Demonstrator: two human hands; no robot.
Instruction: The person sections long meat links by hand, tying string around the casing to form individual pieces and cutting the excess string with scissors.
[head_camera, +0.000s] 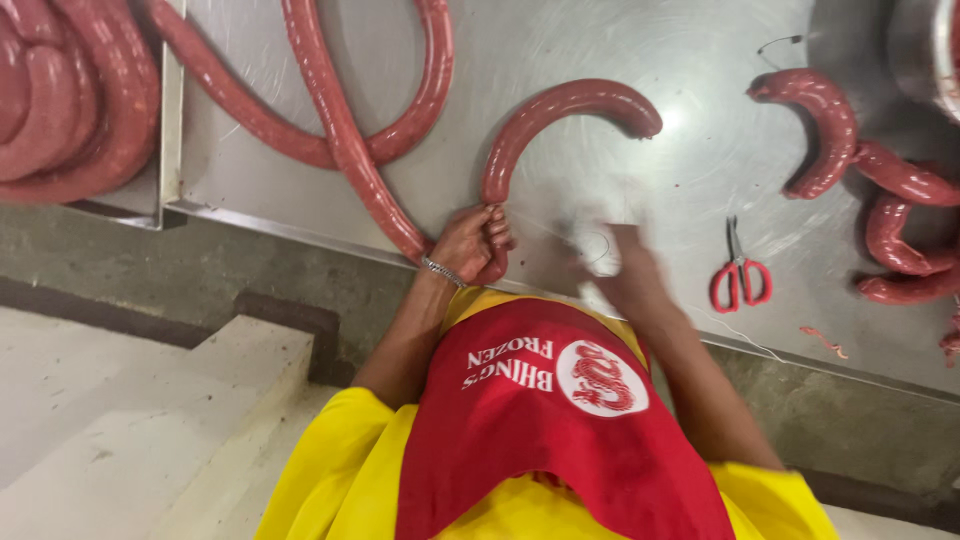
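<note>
My left hand (472, 245), with a metal bracelet on the wrist, is shut on a long dark red sausage (340, 130) at the pinch where a curved section (560, 105) arcs away to the right. My right hand (622, 262) is blurred with motion just to the right, over the steel table (600, 40). It seems to hold a thin white string (600, 245) that runs toward my left hand. The long sausage loops back across the table toward the upper left.
Red-handled scissors (738, 280) lie on the table right of my right hand. Several short curved sausages (825, 125) lie at the far right, below a metal bowl (925, 50). A tray (168, 120) at the left holds coiled sausage (70, 100). I wear a red apron (560, 430).
</note>
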